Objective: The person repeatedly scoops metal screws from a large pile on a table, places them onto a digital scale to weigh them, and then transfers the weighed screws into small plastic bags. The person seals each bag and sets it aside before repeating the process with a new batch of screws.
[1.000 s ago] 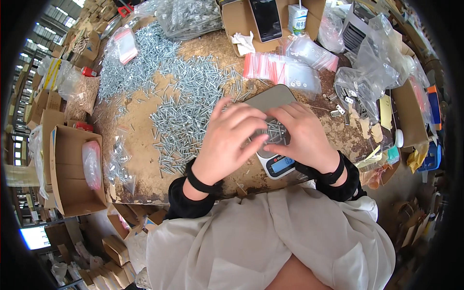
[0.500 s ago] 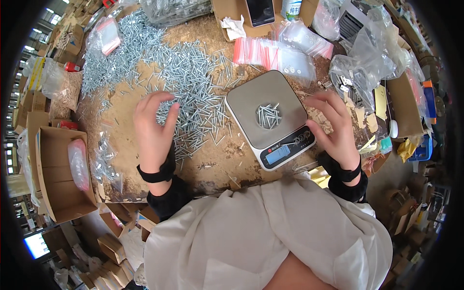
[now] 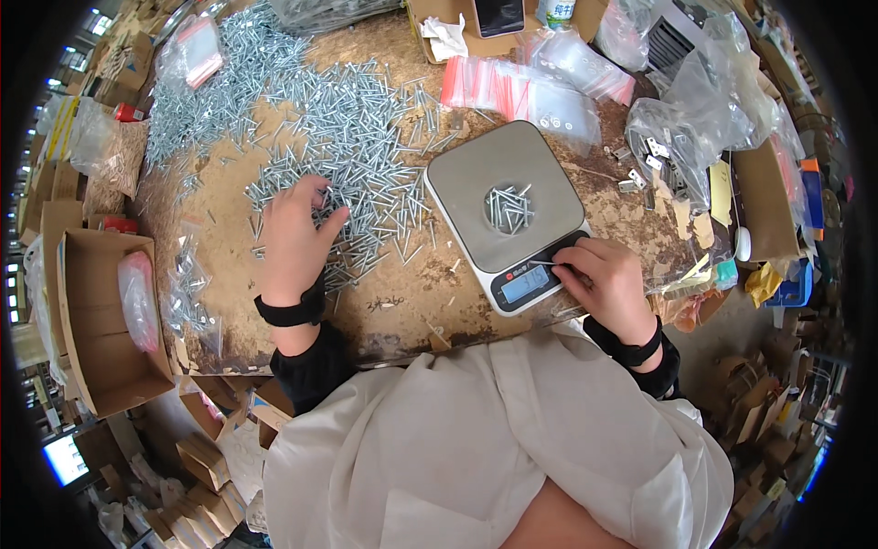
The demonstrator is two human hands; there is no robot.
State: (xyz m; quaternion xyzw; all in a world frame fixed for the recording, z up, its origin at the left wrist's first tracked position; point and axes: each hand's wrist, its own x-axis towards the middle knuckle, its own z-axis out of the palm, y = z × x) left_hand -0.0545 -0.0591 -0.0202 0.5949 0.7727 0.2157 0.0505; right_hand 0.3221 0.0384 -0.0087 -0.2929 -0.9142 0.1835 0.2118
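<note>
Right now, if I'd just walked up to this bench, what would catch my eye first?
Probably the great spill of silver screws covering the left half of the worn wooden table, with the left hand resting in it. Next, the grey digital scale at the centre, a small heap of screws on its platform, and the right hand at its front corner by the display. Clear bags with red strips lie behind it.

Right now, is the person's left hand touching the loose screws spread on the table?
Touching. The head view shows the left hand lying flat on the heap of loose screws, its fingers spread among them with no gap showing.
</note>
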